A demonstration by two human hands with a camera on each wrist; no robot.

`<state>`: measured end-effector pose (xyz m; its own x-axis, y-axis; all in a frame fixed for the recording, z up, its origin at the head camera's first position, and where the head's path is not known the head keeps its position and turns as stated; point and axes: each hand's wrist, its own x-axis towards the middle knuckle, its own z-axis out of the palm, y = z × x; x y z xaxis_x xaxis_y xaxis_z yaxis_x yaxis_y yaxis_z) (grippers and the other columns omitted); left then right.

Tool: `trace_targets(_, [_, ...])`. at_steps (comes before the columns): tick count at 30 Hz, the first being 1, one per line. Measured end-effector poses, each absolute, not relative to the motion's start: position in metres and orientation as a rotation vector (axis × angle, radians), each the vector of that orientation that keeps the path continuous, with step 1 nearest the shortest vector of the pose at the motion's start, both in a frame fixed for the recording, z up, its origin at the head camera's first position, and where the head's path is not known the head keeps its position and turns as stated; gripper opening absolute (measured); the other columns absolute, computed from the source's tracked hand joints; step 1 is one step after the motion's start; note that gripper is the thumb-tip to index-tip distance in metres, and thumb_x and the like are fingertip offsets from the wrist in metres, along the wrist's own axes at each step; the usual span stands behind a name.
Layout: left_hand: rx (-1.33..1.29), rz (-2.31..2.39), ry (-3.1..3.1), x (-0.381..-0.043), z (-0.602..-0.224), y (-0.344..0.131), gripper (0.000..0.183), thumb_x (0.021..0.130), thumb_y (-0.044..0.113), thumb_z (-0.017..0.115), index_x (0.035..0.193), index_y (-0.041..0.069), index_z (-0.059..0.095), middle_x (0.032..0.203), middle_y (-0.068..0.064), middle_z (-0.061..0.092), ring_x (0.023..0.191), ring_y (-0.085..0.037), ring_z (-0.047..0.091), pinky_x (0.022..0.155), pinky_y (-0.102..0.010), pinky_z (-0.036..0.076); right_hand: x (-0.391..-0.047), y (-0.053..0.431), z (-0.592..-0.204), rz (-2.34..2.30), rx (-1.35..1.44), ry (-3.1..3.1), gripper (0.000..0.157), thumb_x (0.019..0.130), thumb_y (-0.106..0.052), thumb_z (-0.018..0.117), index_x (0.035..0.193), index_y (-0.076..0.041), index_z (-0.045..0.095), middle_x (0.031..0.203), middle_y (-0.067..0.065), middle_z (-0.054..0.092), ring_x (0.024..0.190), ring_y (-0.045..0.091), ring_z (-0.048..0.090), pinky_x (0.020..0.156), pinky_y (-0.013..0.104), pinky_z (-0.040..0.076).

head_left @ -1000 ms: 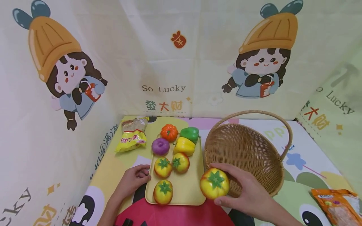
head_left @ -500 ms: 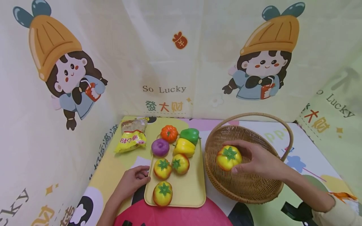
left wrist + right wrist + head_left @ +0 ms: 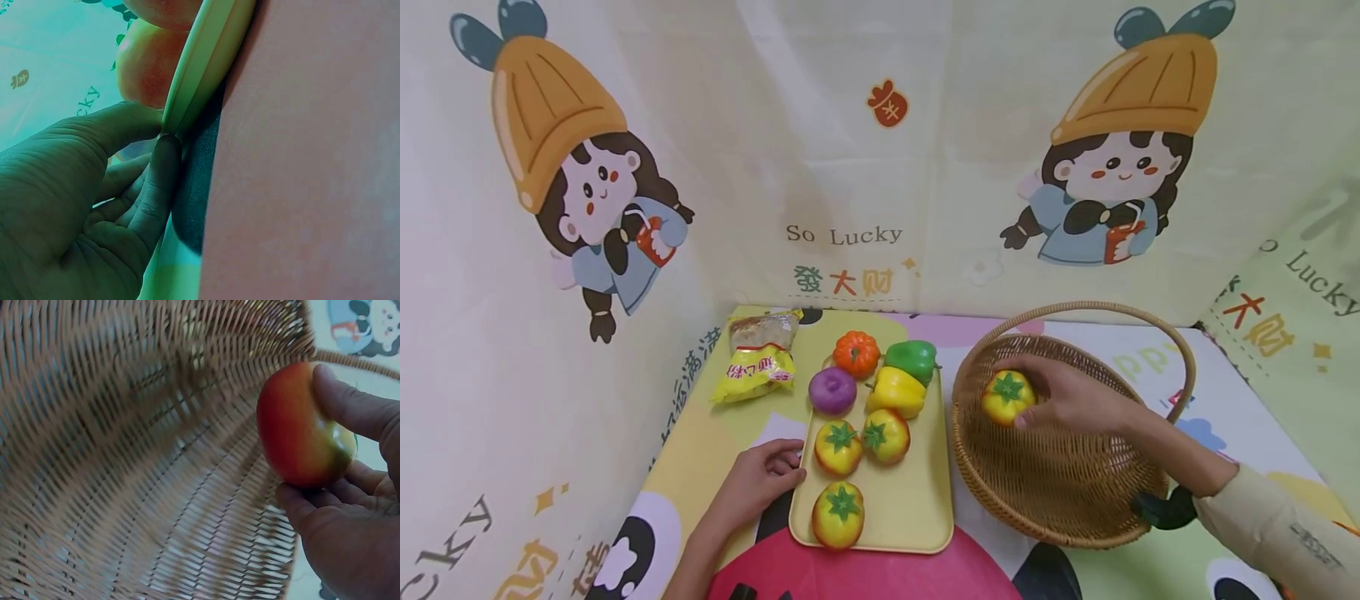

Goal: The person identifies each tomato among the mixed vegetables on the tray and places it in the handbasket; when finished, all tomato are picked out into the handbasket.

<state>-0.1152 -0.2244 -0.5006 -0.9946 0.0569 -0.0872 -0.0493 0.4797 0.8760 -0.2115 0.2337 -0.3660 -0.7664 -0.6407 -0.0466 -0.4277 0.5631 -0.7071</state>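
In the head view my right hand (image 3: 1060, 398) grips a yellow-red tomato-like fruit (image 3: 1008, 397) with a green star-shaped leaf cap, inside the opening of the wicker basket (image 3: 1060, 492). The right wrist view shows thumb and fingers on opposite sides of the fruit (image 3: 297, 428), near the woven wall. My left hand (image 3: 758, 479) pinches the left rim of a pale yellow tray (image 3: 910, 508); the left wrist view shows its fingertips at the tray's edge (image 3: 200, 69). Three similar fruits (image 3: 838, 515) lie on the tray, along with a yellow bell pepper (image 3: 897, 392).
Farther back on the tray sit a purple onion-like vegetable (image 3: 832, 392), an orange pumpkin (image 3: 857, 354) and a green bell pepper (image 3: 912, 360). A yellow packaged bag (image 3: 756, 357) lies at the back left. The basket's tall handle (image 3: 1075, 308) arches over its back.
My right hand has carried the fruit from beside the tray's right edge over the rim and farther back into the basket. The left hand stays at the tray.
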Motion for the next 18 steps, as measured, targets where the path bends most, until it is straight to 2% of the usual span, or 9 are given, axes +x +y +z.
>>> trace_targets(5, [-0.003,1.530,2.616,-0.115,-0.501,-0.224,0.042,0.082,0.015,0.080,0.120,0.003,0.067,0.088,-0.001,0.064,0.076,-0.015,0.065,0.068,-0.025,0.052,-0.225,0.235,-0.377,-0.977,-0.802,2.505,0.070,0.078,-0.019,0.086,0.138,-0.013,0.050,0.122,0.005,0.057,0.104,0.024,0.056,0.090,0.040,0.049])
trace_targets(12, [0.015,1.528,2.612,-0.114,-0.501,-0.225,0.043,0.083,0.016,0.080,0.121,0.003,0.066,0.089,-0.001,0.064,0.076,-0.015,0.065,0.068,-0.026,0.052,-0.237,0.237,-0.392,-0.944,-0.810,2.500,0.069,0.077,-0.014,0.086,0.136,-0.005,0.051,0.122,0.009,0.058,0.104,0.025,0.056,0.090,0.044,0.047])
trace_targets(18, [0.032,1.525,2.623,-0.115,-0.500,-0.225,0.041,0.083,0.015,0.080,0.121,0.004,0.067,0.089,0.000,0.064,0.075,-0.015,0.065,0.068,-0.026,0.052,-0.243,0.238,-0.403,-0.919,-0.823,2.506,0.068,0.077,-0.014,0.086,0.135,-0.003,0.052,0.123,0.010,0.058,0.104,0.024,0.056,0.091,0.045,0.046])
